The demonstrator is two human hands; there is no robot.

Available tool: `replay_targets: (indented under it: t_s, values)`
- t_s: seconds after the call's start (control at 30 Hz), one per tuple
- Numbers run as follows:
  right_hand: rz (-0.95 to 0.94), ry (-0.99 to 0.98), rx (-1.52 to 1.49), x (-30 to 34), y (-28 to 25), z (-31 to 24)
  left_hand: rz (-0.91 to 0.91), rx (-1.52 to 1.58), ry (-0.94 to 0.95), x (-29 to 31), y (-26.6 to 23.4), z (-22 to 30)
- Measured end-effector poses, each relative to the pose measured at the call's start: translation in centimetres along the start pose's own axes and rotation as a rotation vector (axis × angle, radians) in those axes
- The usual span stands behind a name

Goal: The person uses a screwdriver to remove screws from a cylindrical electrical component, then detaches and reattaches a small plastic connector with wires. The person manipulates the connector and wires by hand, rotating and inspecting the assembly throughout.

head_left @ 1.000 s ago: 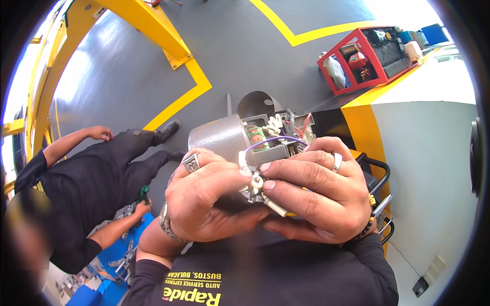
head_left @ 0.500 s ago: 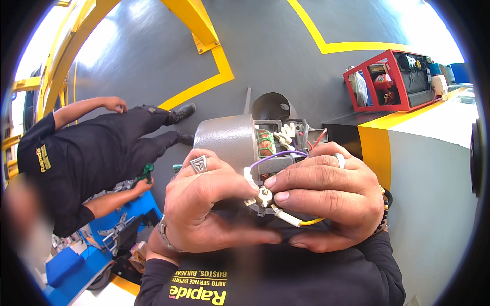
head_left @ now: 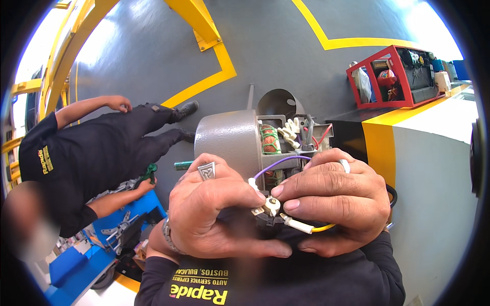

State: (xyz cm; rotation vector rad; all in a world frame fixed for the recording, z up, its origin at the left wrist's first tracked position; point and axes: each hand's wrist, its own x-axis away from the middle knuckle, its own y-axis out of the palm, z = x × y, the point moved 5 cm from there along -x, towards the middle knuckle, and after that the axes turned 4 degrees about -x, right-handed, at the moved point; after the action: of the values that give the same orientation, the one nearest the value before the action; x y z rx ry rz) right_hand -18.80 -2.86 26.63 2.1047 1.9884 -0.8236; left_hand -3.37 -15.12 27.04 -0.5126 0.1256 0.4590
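My left hand (head_left: 212, 209) pinches with thumb and forefinger at the white sleeved connector (head_left: 252, 182) on the end of a purple wire (head_left: 279, 162). Between both hands sits a small round cream-coloured electrical part (head_left: 272, 205) with metal tabs, and the fingertips of my right hand (head_left: 339, 201) close against its right side. Below it, a yellow wire (head_left: 323, 228) with a white-sleeved spade connector (head_left: 298, 224) sticks out from under my right fingers, apart from the part. Just beyond stands a grey motor housing (head_left: 227, 133), its opening showing copper windings (head_left: 270, 139) laced in green.
Several white wire caps (head_left: 291, 130) and red wires crowd the housing's opening. A curved metal cover (head_left: 278, 104) lies behind. At left a co-worker (head_left: 102, 135) stands near a blue bench (head_left: 125, 217). A red-framed cabinet (head_left: 393, 76) is at far right, beside a yellow-edged counter (head_left: 378, 153).
My hands, the round part and the wires have shifted slightly right and down in view. More of the yellow wire's connector shows. The grip looks the same.
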Motion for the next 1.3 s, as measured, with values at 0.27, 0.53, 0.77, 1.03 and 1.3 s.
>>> replay_targets:
  t_s: [0.27,0.53,0.77,1.03,1.3]
  values:
    - [0.060,0.011,-0.044,0.34,0.22,0.01,-0.123,-0.039,0.009,-0.17,-0.34,-0.08]
    - [0.094,0.026,-0.064,0.36,0.05,-0.22,-0.131,-0.062,-0.003,0.06,-0.35,0.09]
    - [0.077,-0.001,-0.083,0.08,-0.16,0.02,-0.150,-0.048,0.004,-0.22,-0.41,0.13]
    - [0.032,0.016,-0.105,0.06,0.03,0.27,-0.089,-0.026,0.047,-0.13,-0.38,-0.04]
    - [0.022,0.014,-0.123,0.08,0.19,0.30,-0.058,-0.044,0.015,0.31,-0.39,0.15]
